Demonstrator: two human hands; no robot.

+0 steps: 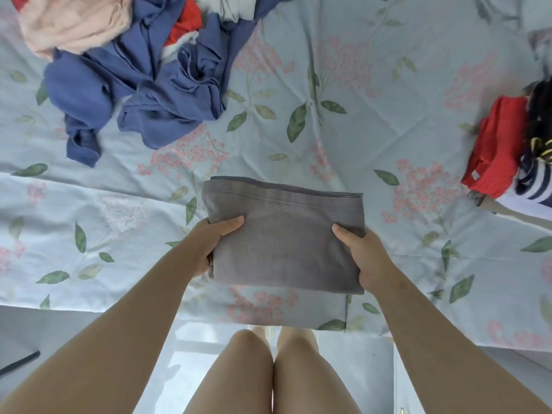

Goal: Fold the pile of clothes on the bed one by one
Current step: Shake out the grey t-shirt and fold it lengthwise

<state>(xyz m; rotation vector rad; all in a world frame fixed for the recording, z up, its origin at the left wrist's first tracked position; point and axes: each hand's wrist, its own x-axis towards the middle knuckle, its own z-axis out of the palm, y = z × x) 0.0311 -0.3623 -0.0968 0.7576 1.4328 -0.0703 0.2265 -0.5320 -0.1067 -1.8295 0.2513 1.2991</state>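
Pale-blue floral bedsheet [343, 85] spreads wide and creased; far left on it sprawls the unfolded pile of clothes [143, 79], mostly blue cloth, a pink piece [71, 22] on top, flashes of red between; near the front edge, centre, sits the grey garment [283, 234], folded to a neat rectangle, though resting or lifted I cannot tell; at the right edge, a folded red item [493, 144] beside dark striped ones [537, 150]; left hand [209, 246] grips the grey garment's left side, thumb on top; right hand [361, 255] grips its right side likewise.
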